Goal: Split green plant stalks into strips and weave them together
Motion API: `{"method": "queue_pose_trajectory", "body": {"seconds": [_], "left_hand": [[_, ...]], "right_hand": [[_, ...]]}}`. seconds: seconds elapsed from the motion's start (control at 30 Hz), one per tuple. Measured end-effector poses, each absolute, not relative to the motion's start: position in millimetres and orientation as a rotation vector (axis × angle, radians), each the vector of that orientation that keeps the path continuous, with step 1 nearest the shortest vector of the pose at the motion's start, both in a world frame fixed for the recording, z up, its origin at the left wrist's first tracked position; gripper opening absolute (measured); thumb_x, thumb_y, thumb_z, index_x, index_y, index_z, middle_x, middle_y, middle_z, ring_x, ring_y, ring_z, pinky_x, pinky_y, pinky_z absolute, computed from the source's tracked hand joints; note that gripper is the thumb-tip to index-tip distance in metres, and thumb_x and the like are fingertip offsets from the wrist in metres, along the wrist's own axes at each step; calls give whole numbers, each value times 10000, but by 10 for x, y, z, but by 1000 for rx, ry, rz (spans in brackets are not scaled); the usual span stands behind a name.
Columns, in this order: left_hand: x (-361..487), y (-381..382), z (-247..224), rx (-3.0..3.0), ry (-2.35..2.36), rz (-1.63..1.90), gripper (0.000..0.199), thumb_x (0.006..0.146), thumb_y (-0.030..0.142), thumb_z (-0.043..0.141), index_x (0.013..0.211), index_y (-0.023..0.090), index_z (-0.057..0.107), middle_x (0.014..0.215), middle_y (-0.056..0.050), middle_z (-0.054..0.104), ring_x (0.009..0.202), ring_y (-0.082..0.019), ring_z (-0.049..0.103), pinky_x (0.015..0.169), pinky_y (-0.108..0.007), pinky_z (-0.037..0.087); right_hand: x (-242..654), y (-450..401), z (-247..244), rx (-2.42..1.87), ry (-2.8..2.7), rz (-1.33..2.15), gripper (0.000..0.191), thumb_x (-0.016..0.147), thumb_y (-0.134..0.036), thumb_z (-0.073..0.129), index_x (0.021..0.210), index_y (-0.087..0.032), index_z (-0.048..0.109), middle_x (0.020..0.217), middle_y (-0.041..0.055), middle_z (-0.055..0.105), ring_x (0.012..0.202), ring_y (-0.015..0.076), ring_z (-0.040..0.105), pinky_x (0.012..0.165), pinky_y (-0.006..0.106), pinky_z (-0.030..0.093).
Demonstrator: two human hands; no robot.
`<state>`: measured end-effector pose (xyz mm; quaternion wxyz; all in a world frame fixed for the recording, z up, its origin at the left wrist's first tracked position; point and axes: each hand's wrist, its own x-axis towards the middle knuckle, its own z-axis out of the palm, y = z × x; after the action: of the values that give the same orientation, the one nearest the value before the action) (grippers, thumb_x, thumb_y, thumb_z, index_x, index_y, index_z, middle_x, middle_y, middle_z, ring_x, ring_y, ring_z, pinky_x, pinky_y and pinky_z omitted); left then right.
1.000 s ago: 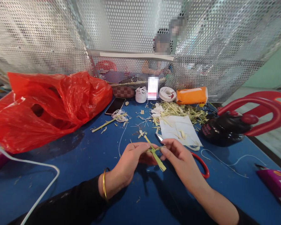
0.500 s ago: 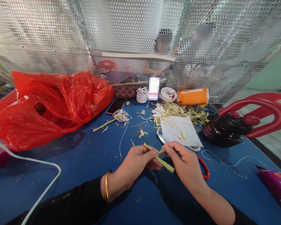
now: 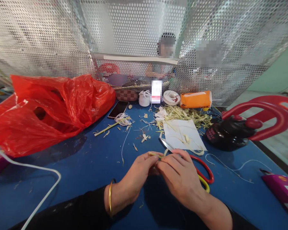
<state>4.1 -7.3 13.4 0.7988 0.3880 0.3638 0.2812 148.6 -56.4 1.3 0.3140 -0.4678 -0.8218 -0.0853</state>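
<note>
My left hand (image 3: 138, 174) pinches a pale green plant stalk (image 3: 154, 154) between thumb and fingers above the blue table. Against it, my right hand (image 3: 180, 175) closes its fingers over the stalk's other end, hiding most of it. A thin pale strip (image 3: 166, 152) sticks up beside my right fingertips. Under and behind my right hand lies a pair of scissors (image 3: 204, 169) with red and yellow handles, blade pointing away. A white paper sheet (image 3: 175, 127) with plant scraps on it lies just beyond.
A red plastic bag (image 3: 52, 111) fills the left. Plant shreds (image 3: 189, 115), a ribbon spool (image 3: 172, 97), an orange pack (image 3: 196, 99) and a phone (image 3: 118, 109) line the back. At right stands a black pot (image 3: 227, 134). A white cable (image 3: 45, 191) crosses the left. People sit behind the perforated screen.
My right hand has moved left and closed over the stalk, which now shows much less. The yellow scissor handle has come into view.
</note>
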Motion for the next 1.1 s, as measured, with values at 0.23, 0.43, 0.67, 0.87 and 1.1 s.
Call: {"method": "queue_pose_trajectory", "body": {"seconds": [0.23, 0.43, 0.67, 0.87, 1.1], "left_hand": [[25, -45, 103, 876, 867, 629, 295, 665, 366, 771, 801, 131, 655, 630, 21, 585, 575, -82, 484, 581, -203, 359], [39, -29, 117, 919, 888, 655, 262, 662, 350, 757, 769, 134, 654, 620, 27, 582, 568, -77, 464, 573, -205, 337], [26, 19, 143, 1047, 843, 740, 229, 692, 307, 731, 848, 145, 686, 717, -6, 670, 635, -112, 572, 627, -222, 432], [-64, 94, 110, 1521, 834, 844, 249, 844, 275, 575, 1060, 222, 687, 968, -49, 745, 893, -192, 685, 836, -297, 507], [-193, 255, 142, 2223, 809, 624, 521, 827, 102, 466, 1284, 324, 581, 1213, -25, 676, 1096, -209, 628, 950, -320, 459]], "right_hand": [[1468, -617, 46, -1198, -2167, -93, 222, 904, -44, 420, 904, -188, 589, 816, 13, 671, 757, 160, 587, 952, 399, 343], [1476, -601, 39, -1116, -2129, -88, 230, 893, -24, 417, 868, -177, 587, 791, 22, 672, 740, 154, 594, 898, 373, 415], [1484, -600, 143, -1092, -1994, -108, 159, 860, -37, 540, 934, -161, 607, 848, 54, 702, 795, 174, 642, 824, 370, 474], [1491, -661, 232, -1008, -2004, -196, 227, 825, -31, 554, 987, -178, 614, 876, 54, 717, 832, 188, 662, 837, 389, 484], [1464, -625, 179, -1163, -2062, -193, 151, 883, -82, 517, 946, -173, 619, 842, 60, 681, 795, 207, 631, 774, 382, 471]]}}
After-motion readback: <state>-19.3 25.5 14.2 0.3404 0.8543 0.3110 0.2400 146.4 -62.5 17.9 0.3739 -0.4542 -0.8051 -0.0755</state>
